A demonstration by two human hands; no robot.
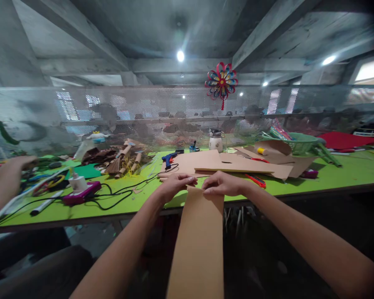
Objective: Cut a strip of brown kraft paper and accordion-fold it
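A long strip of brown kraft paper (201, 245) hangs from the table's front edge down toward my lap. My right hand (222, 183) is closed on its top edge, thumb and fingers pinching near the right corner. At the top left corner, my left hand (177, 185) has its fingertips pressed together on the paper's edge. Just beyond my hands lie stacked brown paper sheets (202, 160), one of them folded flat. Right of my right hand rests a red-handled cutting tool (256, 180), its exact kind unclear.
A blue glue gun (168, 160) lies behind my left hand. Left are a purple power strip (82, 193) with black cables, paper rolls (124, 160) and another person's hand (11, 178). A lidded bottle (216, 141) and green basket (302, 143) stand behind. Perforated mesh (162, 112) lines the back.
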